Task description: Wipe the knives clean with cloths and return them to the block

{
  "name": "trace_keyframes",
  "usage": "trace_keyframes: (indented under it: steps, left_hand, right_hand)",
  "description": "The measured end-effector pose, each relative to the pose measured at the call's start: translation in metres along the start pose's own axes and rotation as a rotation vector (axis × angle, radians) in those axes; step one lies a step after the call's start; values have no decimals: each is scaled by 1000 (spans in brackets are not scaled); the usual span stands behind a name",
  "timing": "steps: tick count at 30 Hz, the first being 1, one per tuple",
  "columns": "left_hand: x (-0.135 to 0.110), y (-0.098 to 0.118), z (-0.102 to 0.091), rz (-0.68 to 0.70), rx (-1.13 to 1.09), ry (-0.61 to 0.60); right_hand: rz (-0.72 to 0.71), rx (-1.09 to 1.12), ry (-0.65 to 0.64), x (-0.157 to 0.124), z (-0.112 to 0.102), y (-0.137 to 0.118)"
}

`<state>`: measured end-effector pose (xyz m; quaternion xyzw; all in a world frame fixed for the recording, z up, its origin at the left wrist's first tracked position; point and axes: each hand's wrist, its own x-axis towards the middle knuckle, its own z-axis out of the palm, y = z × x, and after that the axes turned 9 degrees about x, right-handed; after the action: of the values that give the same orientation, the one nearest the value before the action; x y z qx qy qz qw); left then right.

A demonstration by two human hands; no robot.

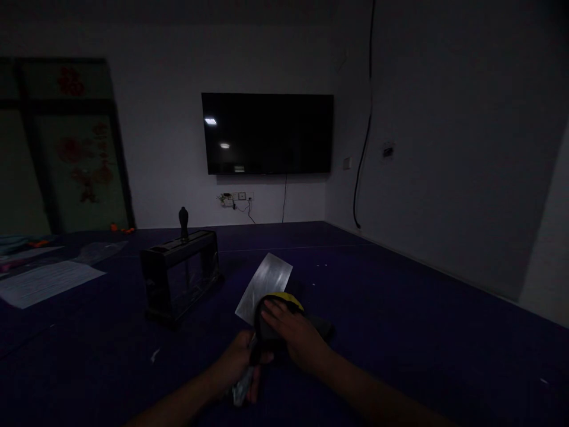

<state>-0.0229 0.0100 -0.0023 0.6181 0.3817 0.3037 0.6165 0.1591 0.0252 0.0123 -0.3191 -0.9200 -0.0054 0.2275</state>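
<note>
In the dim head view, my right hand [293, 332] lies curled over a dark rounded thing with a yellow edge [288, 298], whose kind I cannot make out. My left hand [244, 356] is closed at its near left side, around a narrow piece with a pale, shiny lower end [242, 388]. Just beyond both hands a flat rectangular metal plate [265, 284] slants up to the right; whether it joins the held thing is hidden. To the left stands a black box-shaped frame [155, 281] with an upright knobbed handle [184, 222].
Printed paper [51, 283] and clear plastic [98, 251] lie at the left on the dark blue floor covering [377, 356]. White scraps are scattered about. A television [269, 133] hangs on the far wall, and a black cable [367, 127] runs down the right wall.
</note>
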Motion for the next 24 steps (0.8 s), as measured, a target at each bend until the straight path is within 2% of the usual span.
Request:
trace_keyframes:
  steps: [6,12,19,24]
  left_hand:
    - [-7,5,4,-29,38,-51]
    - [-6,9,4,-86,88,-88]
    - [-5,11,0,-77,175,-150]
    - [-7,13,1,-80,201,-142]
  right_hand:
    - [98,18,275,0,7,16]
    - [131,62,507,1,8,28]
    - [247,106,638,0,10,45]
    - [239,106,637,0,12,49]
